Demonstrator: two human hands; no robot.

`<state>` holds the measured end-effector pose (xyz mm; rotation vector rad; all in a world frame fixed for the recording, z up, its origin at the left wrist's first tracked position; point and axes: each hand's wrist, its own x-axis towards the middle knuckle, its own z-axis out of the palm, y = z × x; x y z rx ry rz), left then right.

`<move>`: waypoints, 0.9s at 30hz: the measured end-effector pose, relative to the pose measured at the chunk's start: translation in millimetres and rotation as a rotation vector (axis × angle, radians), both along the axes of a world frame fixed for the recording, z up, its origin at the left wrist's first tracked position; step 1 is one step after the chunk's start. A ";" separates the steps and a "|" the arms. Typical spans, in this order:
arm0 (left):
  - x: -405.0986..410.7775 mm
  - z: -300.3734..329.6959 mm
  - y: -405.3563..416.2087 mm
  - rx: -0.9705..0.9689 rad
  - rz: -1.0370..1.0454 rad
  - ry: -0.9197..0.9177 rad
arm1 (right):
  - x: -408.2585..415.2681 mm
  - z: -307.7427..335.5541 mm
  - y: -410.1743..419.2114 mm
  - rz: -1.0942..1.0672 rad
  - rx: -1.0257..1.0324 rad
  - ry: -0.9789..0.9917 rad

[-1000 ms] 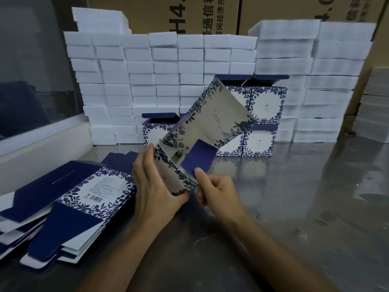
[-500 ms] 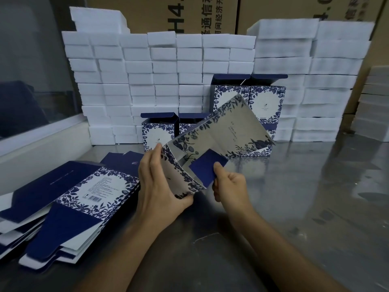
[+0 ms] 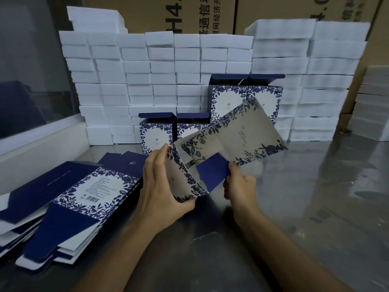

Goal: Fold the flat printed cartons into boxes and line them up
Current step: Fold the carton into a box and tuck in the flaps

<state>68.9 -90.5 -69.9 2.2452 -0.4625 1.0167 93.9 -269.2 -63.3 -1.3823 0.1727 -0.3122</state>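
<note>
I hold a half-opened carton point(image 3: 235, 135), white with a blue floral print, above the metal table point(image 3: 305, 207). My left hand point(image 3: 162, 186) grips its near left panel, fingers along the edge. My right hand point(image 3: 240, 186) pinches its dark blue end flap point(image 3: 212, 171), which is bent inward. The carton's long side tilts away to the right. A fanned pile of flat cartons point(image 3: 69, 199) lies at the left. Folded boxes point(image 3: 155, 135) with open blue lids stand behind, and two more point(image 3: 248, 95) are stacked higher at the right.
White foam blocks point(image 3: 160, 76) are stacked in a wall behind the boxes, with taller stacks point(image 3: 315, 81) at the right. Brown shipping cartons point(image 3: 164, 13) stand behind them. A glass partition point(image 3: 31, 70) and white ledge run along the left.
The carton has swung down and to the right, its far end dropping from upright to a low tilt. Both hands shifted slightly right, and my right hand keeps pressing the blue flap.
</note>
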 end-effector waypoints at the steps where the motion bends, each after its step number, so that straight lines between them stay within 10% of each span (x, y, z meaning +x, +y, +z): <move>1: 0.0 0.4 -0.3 0.004 -0.003 0.006 | 1.0 -0.5 -1.5 -0.012 -0.008 0.010; 13: 0.3 -1.4 -0.6 -0.133 -0.042 0.101 | 3.3 -3.9 -0.7 -0.204 -0.294 -0.336; 27: 2.4 3.0 -6.4 -0.748 -0.322 0.376 | -4.4 -0.2 11.1 0.238 -0.202 -0.319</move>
